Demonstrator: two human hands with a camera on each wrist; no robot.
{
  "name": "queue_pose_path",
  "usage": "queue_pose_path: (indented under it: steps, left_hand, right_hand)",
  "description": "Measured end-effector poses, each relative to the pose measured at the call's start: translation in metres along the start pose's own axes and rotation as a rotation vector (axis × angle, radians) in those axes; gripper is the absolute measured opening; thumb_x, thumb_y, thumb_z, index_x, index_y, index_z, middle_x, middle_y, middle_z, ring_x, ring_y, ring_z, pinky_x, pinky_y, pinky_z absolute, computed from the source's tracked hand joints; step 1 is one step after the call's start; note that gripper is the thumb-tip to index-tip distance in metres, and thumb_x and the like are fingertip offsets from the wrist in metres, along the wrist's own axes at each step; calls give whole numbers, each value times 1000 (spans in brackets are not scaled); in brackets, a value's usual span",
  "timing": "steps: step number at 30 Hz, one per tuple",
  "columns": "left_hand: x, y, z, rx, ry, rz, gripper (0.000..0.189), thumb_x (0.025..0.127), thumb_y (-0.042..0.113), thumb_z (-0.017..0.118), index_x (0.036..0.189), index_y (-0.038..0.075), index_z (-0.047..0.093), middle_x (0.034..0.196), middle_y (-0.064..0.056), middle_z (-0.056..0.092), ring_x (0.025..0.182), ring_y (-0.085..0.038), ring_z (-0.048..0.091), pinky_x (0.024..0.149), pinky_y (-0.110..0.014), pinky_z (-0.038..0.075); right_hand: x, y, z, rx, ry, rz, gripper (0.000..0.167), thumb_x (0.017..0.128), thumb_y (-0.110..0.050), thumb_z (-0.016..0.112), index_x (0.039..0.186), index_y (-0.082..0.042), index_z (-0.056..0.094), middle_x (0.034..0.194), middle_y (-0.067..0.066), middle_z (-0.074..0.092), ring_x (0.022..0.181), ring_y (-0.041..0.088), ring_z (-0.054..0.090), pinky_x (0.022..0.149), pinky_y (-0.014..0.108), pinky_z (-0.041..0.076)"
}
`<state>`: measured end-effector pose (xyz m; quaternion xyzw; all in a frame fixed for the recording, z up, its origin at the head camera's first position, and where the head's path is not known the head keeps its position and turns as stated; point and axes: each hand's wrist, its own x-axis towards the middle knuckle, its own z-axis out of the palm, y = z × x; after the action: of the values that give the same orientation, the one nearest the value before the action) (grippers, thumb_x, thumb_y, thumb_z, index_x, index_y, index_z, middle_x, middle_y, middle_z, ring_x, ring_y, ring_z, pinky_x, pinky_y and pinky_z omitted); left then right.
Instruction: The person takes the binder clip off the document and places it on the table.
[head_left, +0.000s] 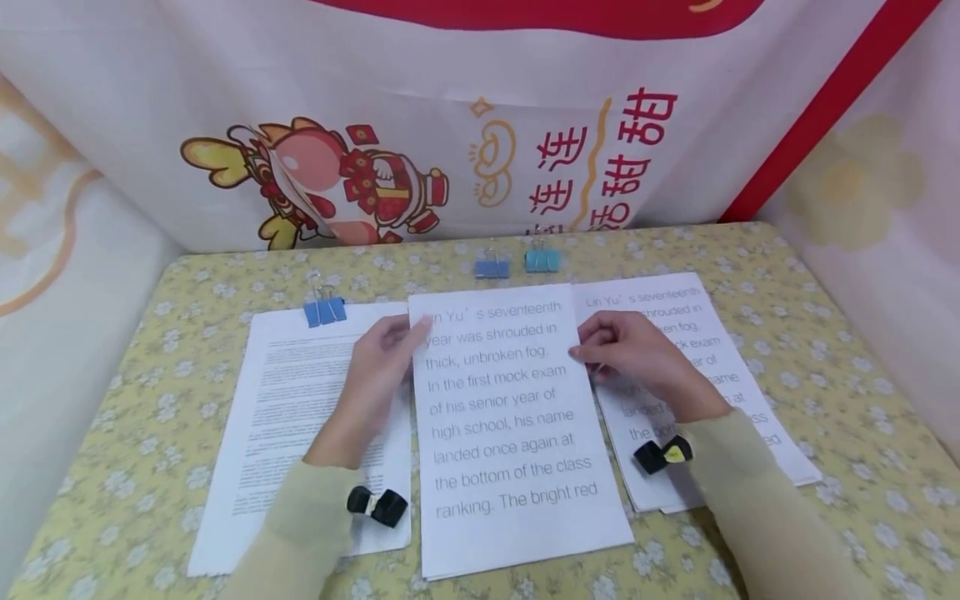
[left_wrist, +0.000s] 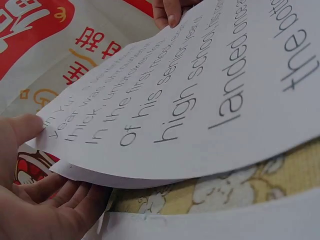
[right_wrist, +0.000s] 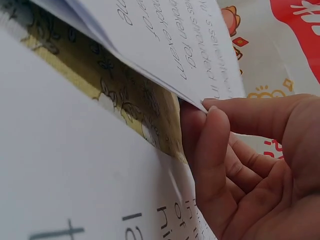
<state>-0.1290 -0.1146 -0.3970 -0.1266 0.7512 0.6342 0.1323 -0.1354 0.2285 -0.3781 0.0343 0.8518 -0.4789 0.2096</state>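
Observation:
A small stack of large-print paper sheets [head_left: 513, 417] is held in the middle by both hands. My left hand [head_left: 381, 367] grips its upper left edge, thumb on top and fingers underneath. At the upper right edge, my right hand [head_left: 637, 346] pinches the paper between thumb and fingers. In the left wrist view the sheets [left_wrist: 165, 150] bow upward, with a gap showing over the tablecloth. The right wrist view shows the pinched edge raised, with fingertips [right_wrist: 218, 120] right at it.
A small-print paper stack [head_left: 300, 417] with a blue binder clip [head_left: 325, 312] on its top edge lies at left. More large-print sheets [head_left: 757, 442] lie at right, partly under my right forearm. Behind are a blue clip [head_left: 492, 268] and a teal clip [head_left: 542, 261] on the floral tablecloth [head_left: 150, 450].

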Motion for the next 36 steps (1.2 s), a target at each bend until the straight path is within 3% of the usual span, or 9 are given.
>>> queue_pose_path:
  steps: [3, 5, 9, 17, 24, 29, 33, 36]
  left_hand:
    - [3, 2, -1, 14, 16, -1, 59, 106, 52, 65, 156, 23, 53, 149, -3, 62, 135, -22, 63, 119, -42, 51]
    - [5, 2, 0, 30, 35, 9, 50, 108, 37, 64, 154, 20, 56, 147, -4, 63, 134, -22, 63, 117, -42, 52]
    - [9, 3, 3, 109, 92, 23, 43, 106, 18, 64, 149, 17, 61, 141, -6, 66, 129, -24, 65, 111, -40, 55]
    - [17, 5, 8, 283, 166, 91, 41, 104, 15, 65, 144, 12, 66, 130, -10, 72, 120, -27, 69, 104, -42, 59]
    - [17, 3, 5, 398, 223, 220, 40, 100, 10, 68, 139, 4, 69, 117, -13, 67, 106, -27, 66, 93, -39, 58]
    - [6, 7, -18, 422, 258, 246, 35, 99, 12, 71, 133, 4, 71, 113, -15, 67, 101, -28, 64, 88, -37, 54]
    - [0, 5, -54, 437, 308, 192, 33, 101, 16, 68, 132, 6, 72, 115, -16, 69, 102, -29, 64, 84, -35, 51]
    - [0, -1, -82, 454, 363, 126, 35, 102, 19, 66, 135, 7, 71, 119, -15, 70, 106, -29, 65, 84, -33, 49]
  right_hand:
    - [5, 1, 2, -18, 16, 14, 26, 100, -23, 79, 117, -7, 68, 94, 7, 76, 77, 22, 69, 71, 31, 59]
    - [7, 1, 3, -50, 31, 18, 25, 100, -24, 79, 117, -9, 69, 96, 8, 76, 80, 23, 69, 71, 31, 59]
    - [11, -2, 6, -133, 56, 13, 24, 99, -26, 78, 117, -10, 71, 98, 8, 77, 82, 23, 69, 72, 31, 59]
    - [16, -8, 10, -291, 122, -1, 24, 98, -28, 78, 115, -12, 72, 93, 7, 76, 76, 21, 69, 72, 32, 53]
    - [17, -10, 16, -408, 205, -45, 26, 94, -30, 81, 111, -12, 73, 91, 7, 70, 78, 23, 61, 68, 33, 48]
    - [14, -15, 20, -439, 240, -48, 27, 95, -33, 79, 112, -13, 73, 97, 9, 70, 84, 25, 61, 72, 34, 48]
    - [12, -22, 21, -430, 283, -76, 22, 98, -34, 77, 108, -15, 74, 94, 8, 73, 82, 25, 62, 72, 35, 48]
    - [14, -30, 29, -404, 257, -118, 22, 98, -36, 77, 106, -15, 75, 90, 7, 72, 76, 25, 61, 67, 35, 47]
